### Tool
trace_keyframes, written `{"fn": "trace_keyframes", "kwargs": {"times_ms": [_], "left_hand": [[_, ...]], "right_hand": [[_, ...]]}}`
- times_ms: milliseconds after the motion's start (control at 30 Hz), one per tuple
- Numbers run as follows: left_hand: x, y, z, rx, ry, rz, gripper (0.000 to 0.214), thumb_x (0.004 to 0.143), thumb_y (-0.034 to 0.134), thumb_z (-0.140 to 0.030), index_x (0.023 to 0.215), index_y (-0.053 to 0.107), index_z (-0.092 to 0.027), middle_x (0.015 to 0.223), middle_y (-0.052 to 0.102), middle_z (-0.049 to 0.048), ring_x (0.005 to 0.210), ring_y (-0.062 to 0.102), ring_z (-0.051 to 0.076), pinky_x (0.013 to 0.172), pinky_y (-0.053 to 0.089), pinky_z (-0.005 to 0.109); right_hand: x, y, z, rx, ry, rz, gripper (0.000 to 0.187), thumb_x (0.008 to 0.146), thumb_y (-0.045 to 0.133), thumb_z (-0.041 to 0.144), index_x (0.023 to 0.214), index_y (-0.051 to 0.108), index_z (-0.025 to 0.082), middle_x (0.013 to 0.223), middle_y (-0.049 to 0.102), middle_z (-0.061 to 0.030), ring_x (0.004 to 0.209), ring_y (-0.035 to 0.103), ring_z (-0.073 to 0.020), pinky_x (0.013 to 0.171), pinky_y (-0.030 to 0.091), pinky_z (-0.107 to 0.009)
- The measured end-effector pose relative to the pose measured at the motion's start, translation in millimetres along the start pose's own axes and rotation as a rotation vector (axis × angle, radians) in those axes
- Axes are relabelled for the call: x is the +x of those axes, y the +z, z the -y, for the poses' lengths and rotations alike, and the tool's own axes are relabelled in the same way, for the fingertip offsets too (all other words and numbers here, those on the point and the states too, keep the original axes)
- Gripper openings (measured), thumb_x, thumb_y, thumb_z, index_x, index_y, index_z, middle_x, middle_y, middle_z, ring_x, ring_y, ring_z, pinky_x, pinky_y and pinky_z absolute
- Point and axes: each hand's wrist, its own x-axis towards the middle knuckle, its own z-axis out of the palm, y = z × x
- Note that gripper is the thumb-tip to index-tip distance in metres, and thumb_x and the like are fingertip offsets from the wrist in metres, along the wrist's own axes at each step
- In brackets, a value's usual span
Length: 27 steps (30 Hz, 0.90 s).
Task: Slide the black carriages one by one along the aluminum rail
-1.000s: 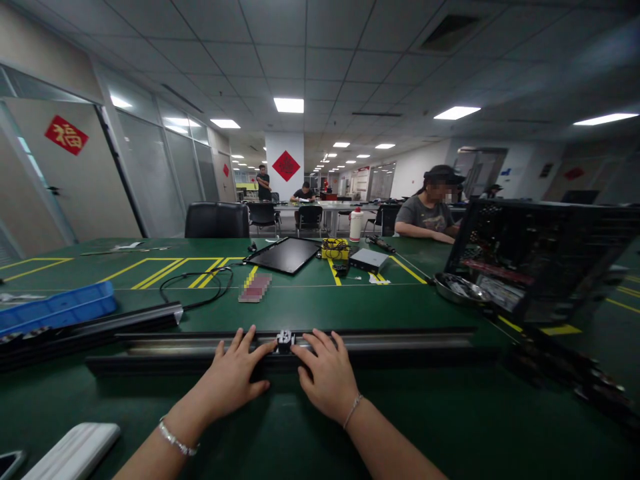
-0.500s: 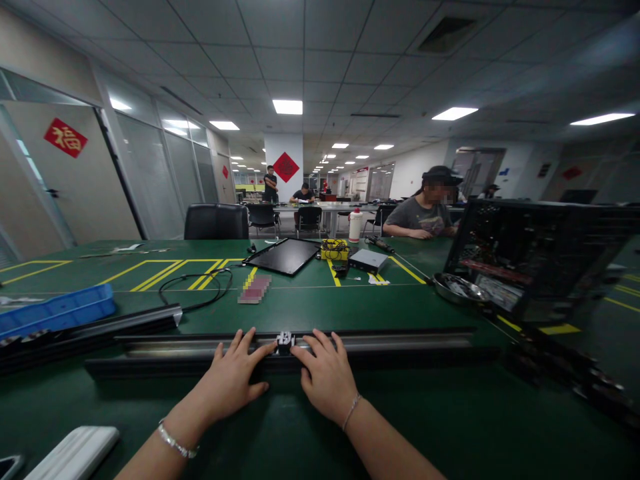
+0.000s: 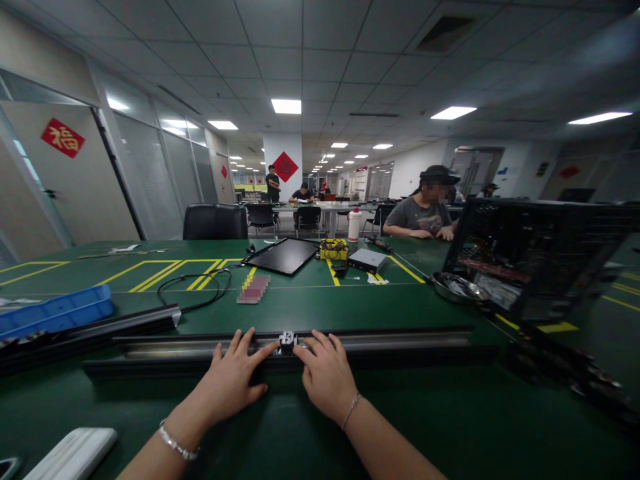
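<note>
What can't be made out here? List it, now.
Head view only:
- black block on the metal rail: too small to read its details
- pinkish item on the green mat: pixelated
- open computer case: cut off by the right edge
- white object: cut off by the bottom edge

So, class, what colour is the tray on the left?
The tray is blue, in the head view.

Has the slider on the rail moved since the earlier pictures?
Yes, slightly: the slider now sits a little closer to the right end of the rail.
</note>
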Motion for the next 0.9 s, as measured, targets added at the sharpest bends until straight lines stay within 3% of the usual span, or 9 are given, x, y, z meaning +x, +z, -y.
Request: {"fn": "trace_keyframes", "kwargs": {"times_ms": [233, 467, 900], "left_hand": [[0.8, -0.3, 0.4, -0.006, 0.002, -0.005, 0.071, 0.07, 0.056, -0.041, 0.136, 0.028, -0.041, 0.151, 0.017, 0.0083, 0.136, 0.011, 0.038, 0.102, 0.019, 0.061], [0.1, 1.3, 0.6, 0.005, 0.008, -0.016, 0.073, 0.069, 0.056, -0.04, 0.136, 0.028, -0.04, 0.151, 0.017, 0.0081, 0.136, 0.011, 0.038, 0.102, 0.018, 0.062], [0.2, 2.0, 1.2, 0.01, 0.013, -0.017, 0.075, 0.068, 0.056, -0.042, 0.137, 0.026, -0.04, 0.151, 0.017, 0.0092, 0.136, 0.011, 0.038, 0.101, 0.019, 0.062]], "right_hand": [[0.0, -4.4, 1.9, -0.05, 0.004, 0.044, 0.037, 0.084, 0.042, 0.023, 0.117, 0.054, 0.033, 0.129, 0.05, -0.0006, 0.127, 0.031, -0.0184, 0.105, 0.011, -0.041], [0.0, -3.6, 1.8, -0.077, 0.042, 0.048, 0.04, 0.081, 0.046, 0.023, 0.118, 0.054, 0.034, 0.142, 0.035, -0.0026, 0.131, 0.026, -0.0203, 0.107, 0.009, -0.042], [1.2, -3.3, 1.0, -0.087, 0.038, 0.044, 0.039, 0.08, 0.046, 0.021, 0.117, 0.055, 0.032, 0.139, 0.041, -0.004, 0.131, 0.027, -0.0215, 0.108, 0.007, -0.046]]}}
